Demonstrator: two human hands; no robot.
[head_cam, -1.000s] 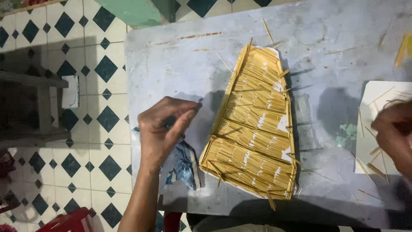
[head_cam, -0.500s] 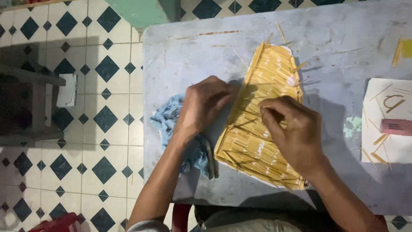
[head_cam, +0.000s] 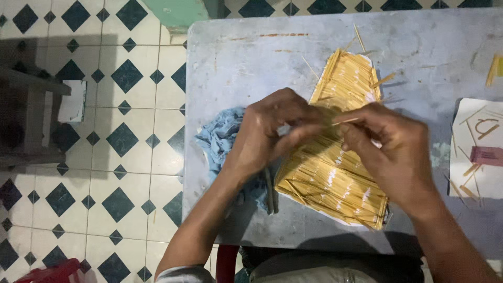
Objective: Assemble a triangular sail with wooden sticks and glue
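Your right hand (head_cam: 390,152) pinches a thin straw sliver (head_cam: 346,121), its long axis running left toward your left hand (head_cam: 272,133), whose curled fingers meet it, both just above the woven straw panel (head_cam: 335,173) on the grey table (head_cam: 236,68)

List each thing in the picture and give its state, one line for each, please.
Left hand: fingers curled, over the panel.
Right hand: pinching a thin stick.
Yellow stick panel: flat on the grey table, partly covered by hands.
Blue cloth: crumpled at the table edge.
White sheet: flat, sticks on it.
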